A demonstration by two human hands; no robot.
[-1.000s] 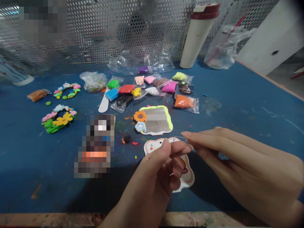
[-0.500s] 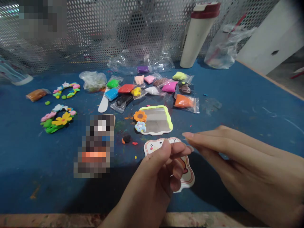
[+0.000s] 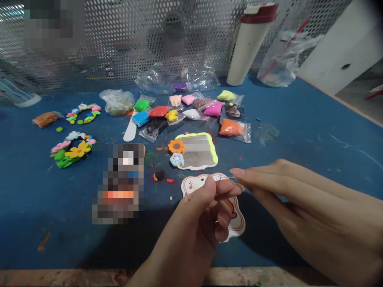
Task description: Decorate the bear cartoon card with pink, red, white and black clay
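My left hand [image 3: 200, 215] has its thumb and forefinger pinched together over a white card-like piece [image 3: 239, 223] with red lines and small drawings. What the pinch holds is too small to name. To its right, my right hand [image 3: 302, 199] pinches a thin, pale, needle-like strand [image 3: 231, 177] that points toward the left fingertips. Just beyond the hands lies a mirror [image 3: 196, 151] with a partly yellow-green edge. An orange clay flower [image 3: 176, 146] and a light blue clay flower [image 3: 176, 160] sit on its left side.
Bags of coloured clay, one orange [image 3: 231, 127], lie behind the mirror. A tumbler [image 3: 249, 48] stands at the back right beside a plastic bag [image 3: 278, 63]. Clay-decorated rings, one with a yellow flower [image 3: 79, 150], lie left, near a pixelated flat object [image 3: 122, 183] and a white spatula [image 3: 130, 129].
The thin strand at my right fingertips has tilted or shifted slightly. Both hands are otherwise almost where they were.
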